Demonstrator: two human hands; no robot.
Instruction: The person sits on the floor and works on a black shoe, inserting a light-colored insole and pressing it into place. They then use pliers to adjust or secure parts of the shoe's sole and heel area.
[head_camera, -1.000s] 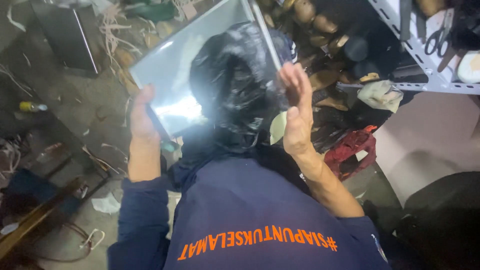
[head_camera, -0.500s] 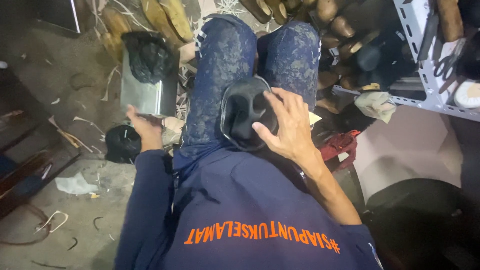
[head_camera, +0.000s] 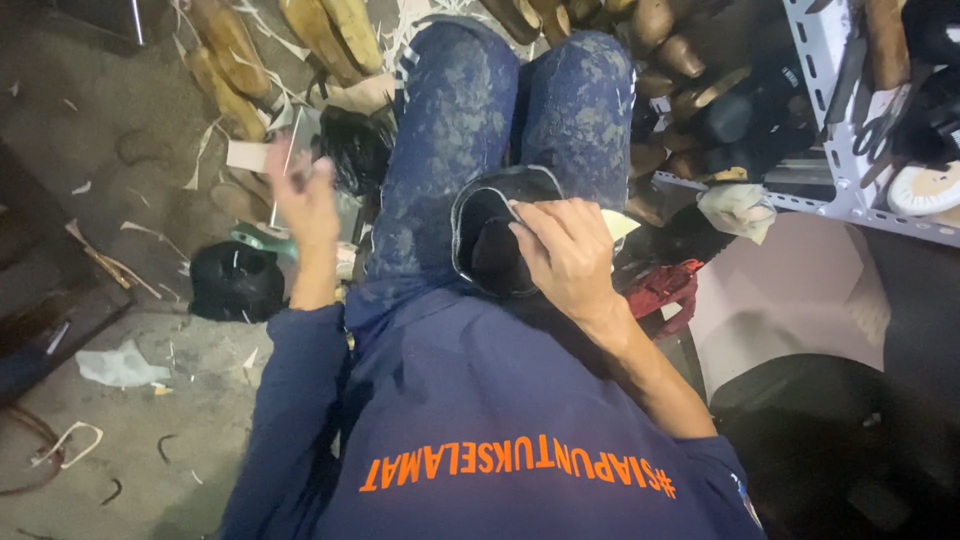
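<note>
On the lap, right hand (head_camera: 565, 255) grips black shoe upper (head_camera: 495, 240).

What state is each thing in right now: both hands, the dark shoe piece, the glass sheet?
Right hand: gripping the dark shoe upper on the lap.
Dark shoe upper: opening faces up, resting on the thigh.
Left hand: raised, blurred, at the glass sheet; grip unclear.
Glass sheet: on edge beside the leg.
Black bag: lying on the floor.
</note>
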